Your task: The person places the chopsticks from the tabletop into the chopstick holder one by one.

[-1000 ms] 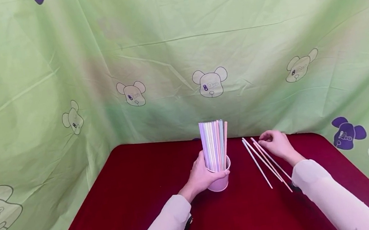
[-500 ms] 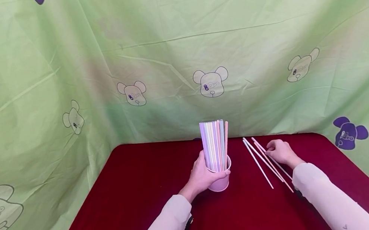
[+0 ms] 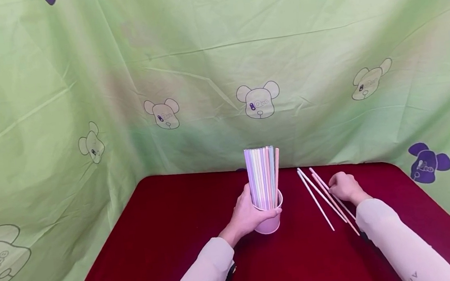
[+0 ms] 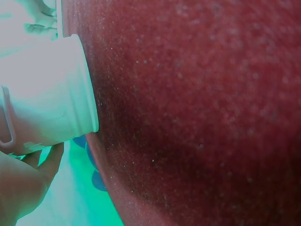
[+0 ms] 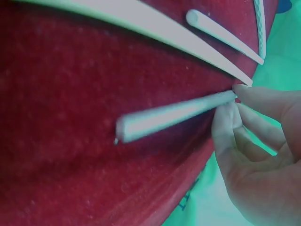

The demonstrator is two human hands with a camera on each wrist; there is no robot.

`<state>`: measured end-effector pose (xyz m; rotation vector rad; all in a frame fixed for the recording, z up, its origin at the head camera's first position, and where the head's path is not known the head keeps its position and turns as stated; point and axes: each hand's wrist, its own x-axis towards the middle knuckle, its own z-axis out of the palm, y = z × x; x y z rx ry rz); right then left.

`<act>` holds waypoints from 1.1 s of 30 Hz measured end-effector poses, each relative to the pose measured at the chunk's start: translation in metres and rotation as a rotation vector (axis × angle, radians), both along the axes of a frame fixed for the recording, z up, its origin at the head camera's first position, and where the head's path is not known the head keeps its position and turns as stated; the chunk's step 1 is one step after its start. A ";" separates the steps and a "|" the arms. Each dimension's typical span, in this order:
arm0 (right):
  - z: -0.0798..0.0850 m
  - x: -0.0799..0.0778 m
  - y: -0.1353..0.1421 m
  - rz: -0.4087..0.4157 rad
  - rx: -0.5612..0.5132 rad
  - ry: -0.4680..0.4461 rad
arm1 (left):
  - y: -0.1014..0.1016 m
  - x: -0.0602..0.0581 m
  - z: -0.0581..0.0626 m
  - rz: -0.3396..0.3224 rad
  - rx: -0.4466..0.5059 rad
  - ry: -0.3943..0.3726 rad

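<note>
My left hand (image 3: 245,212) grips a pale pink cup (image 3: 268,226), its fingers hidden behind it and the thumb across the front. A tight bundle of pastel straws (image 3: 258,173) stands in the cup, rising well above the rim. In the left wrist view the cup (image 4: 51,89) fills the left side, with part of my hand (image 4: 28,183) below it. To the right, my right hand (image 3: 346,187) pinches one straw (image 5: 174,116) between thumb and fingers, close to the cloth.
Several loose straws lie between the cup and my right hand, among them a pale one (image 3: 318,204). A dark red cloth (image 3: 170,247) covers the table. A green printed curtain (image 3: 201,69) hangs behind and along the sides.
My right hand has moved slightly down and to the right, closing its fingers on the rightmost straw. My left hand and the cup hold their place.
</note>
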<state>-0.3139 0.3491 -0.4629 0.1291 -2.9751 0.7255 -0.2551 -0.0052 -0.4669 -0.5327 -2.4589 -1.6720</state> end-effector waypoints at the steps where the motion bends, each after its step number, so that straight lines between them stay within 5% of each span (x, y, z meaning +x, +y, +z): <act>1: 0.001 0.000 0.001 0.005 0.006 -0.005 | 0.000 0.000 0.000 0.000 0.000 -0.001; 9: 0.007 0.003 0.010 0.051 -0.066 -0.064 | 0.000 0.001 0.001 0.000 0.003 -0.008; 20: 0.011 0.011 0.022 -0.003 -0.288 -0.143 | 0.001 0.002 0.004 0.001 0.001 -0.011; 29: 0.031 0.019 0.014 -0.016 -0.284 -0.029 | 0.001 0.002 0.004 -0.002 0.002 -0.009; 33: 0.046 0.022 -0.001 -0.033 -0.361 0.040 | 0.001 0.003 0.005 -0.002 0.006 -0.011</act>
